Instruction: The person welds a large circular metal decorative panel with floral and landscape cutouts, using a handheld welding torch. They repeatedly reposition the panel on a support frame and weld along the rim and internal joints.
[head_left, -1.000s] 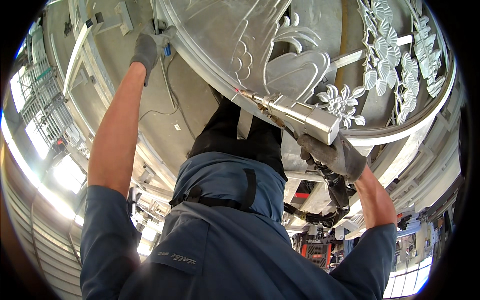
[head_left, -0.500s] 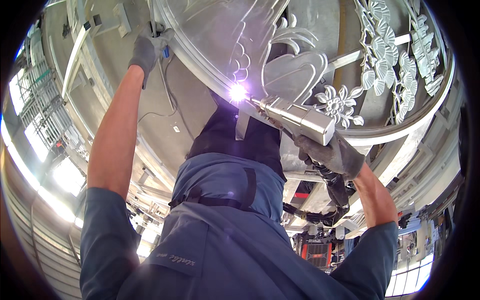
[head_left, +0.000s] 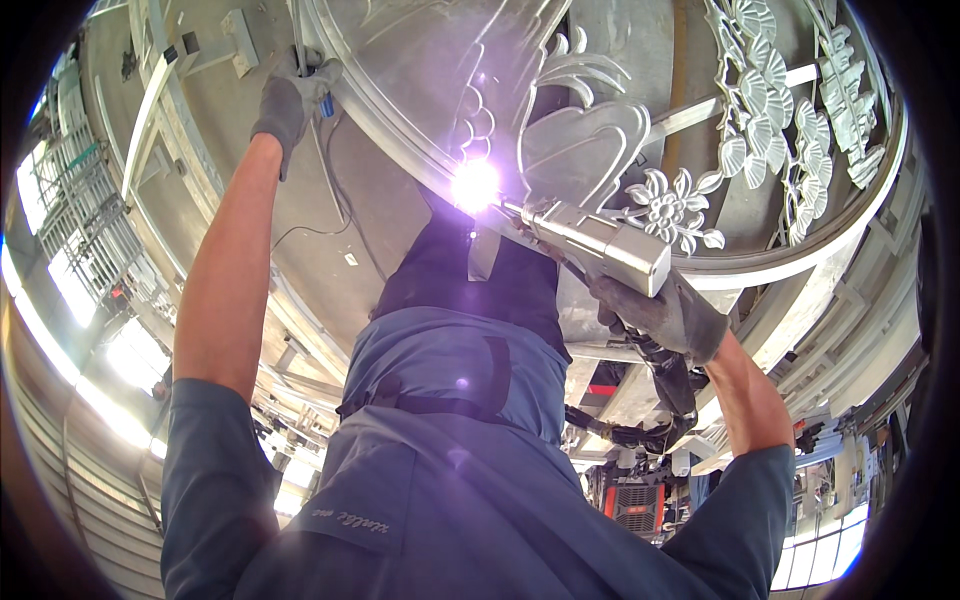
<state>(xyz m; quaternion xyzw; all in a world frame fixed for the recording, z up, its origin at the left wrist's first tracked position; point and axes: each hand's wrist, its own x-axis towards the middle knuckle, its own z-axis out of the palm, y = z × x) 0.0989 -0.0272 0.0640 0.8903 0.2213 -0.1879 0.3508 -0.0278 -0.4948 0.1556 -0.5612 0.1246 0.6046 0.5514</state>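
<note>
In a grey glove, my right hand is closed around a silver, box-bodied welding gun. The gun's thin nozzle points left at the rim of a round metal panel. A glaring white-violet spark burns at the nozzle tip and hides the spot where it meets the rim. My left hand, gloved as well, is stretched out to the upper left, with fingers wrapped round a thin metal rod. A small blue piece shows beside those fingers.
Metal flowers and fan-shaped leaves decorate the panel's right side. A black-wrapped cable hangs below the gun. Metal frames stand at the left, and a red-fronted machine sits at lower right.
The spark has grown larger and brighter. My left hand has shifted very slightly left, and the gun stays almost in place.
</note>
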